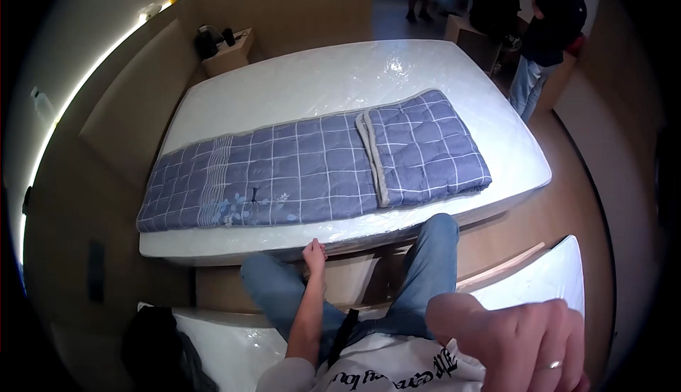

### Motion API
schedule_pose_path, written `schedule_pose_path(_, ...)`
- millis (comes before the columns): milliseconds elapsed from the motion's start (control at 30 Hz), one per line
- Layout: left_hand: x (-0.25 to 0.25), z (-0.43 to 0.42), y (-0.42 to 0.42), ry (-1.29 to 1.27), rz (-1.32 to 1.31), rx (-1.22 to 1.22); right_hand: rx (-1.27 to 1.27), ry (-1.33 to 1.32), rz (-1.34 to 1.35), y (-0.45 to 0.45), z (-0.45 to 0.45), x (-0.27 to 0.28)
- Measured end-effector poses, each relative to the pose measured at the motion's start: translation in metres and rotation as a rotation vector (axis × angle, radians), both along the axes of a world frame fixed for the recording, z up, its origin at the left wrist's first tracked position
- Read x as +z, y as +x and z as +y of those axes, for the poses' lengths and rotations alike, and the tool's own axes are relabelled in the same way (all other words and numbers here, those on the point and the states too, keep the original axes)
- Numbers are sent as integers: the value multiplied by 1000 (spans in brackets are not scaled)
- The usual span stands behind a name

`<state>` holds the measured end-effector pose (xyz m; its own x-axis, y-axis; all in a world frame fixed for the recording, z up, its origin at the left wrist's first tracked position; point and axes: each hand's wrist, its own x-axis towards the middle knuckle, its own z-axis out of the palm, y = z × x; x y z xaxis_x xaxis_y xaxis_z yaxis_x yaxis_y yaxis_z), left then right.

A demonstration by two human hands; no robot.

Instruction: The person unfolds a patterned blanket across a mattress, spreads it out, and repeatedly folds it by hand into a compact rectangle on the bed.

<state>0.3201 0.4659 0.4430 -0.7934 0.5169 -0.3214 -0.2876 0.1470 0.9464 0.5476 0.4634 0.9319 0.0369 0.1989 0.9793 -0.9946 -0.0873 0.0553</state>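
My left hand (314, 256) is closed, held between my knees close to the near side of the mattress (489, 112). Nothing shows in its fingers. My right hand (528, 342) is raised very near the camera at lower right, fingers curled, a ring on one of them. The inside of that hand is hidden. On the plastic-wrapped white mattress lies a blue-grey checked quilt (298, 158), folded into a long strip. Its right part (425, 147) is folded over, with a light grey edge showing.
I sit on another plastic-wrapped mattress (234, 346), with a dark cloth item (152, 346) on it at left. A nightstand (230, 55) holds dark objects. A lit ledge runs along the left wall. Several people are at the back right, one standing (550, 26) near the bed.
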Motion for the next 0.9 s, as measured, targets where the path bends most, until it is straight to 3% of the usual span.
schedule_pose_path(33, 2, 1, 1, 18, -1, 4, 48, 56, 76, -4, 3, -1)
schedule_pose_path(67, 2, 1, 2, 17, 6, -12, 206, 77, -318, 23, 10, 8)
schedule_pose_path(167, 1, 2, 2, 28, 30, -3, 55, 89, -180, 12, 9, 0)
schedule_pose_path(200, 1, 3, 2, 28, 29, -4, 157, 152, -398, 23, 15, 6)
schedule_pose_path(233, 1, 3, 2, 26, 37, -3, 156, 151, -399, 17, 11, 4)
schedule_pose_path(300, 1, 2, 3, 21, 45, 1, -66, -26, -95, 0, -1, -2)
schedule_pose_path(500, 3, 0, 4, 19, 74, -8, 65, 111, -183, 8, 14, -4)
schedule_pose_path(800, 4, 3, 7, 11, 97, 66, -23, -132, 20, 8, 20, -9)
schedule_pose_path(833, 4, 3, 7, 4, 88, 74, -35, -108, 16, 20, 24, -6)
schedule_pose_path(900, 3, 6, 9, -20, 103, 117, -355, 219, 102, 61, 32, 4)
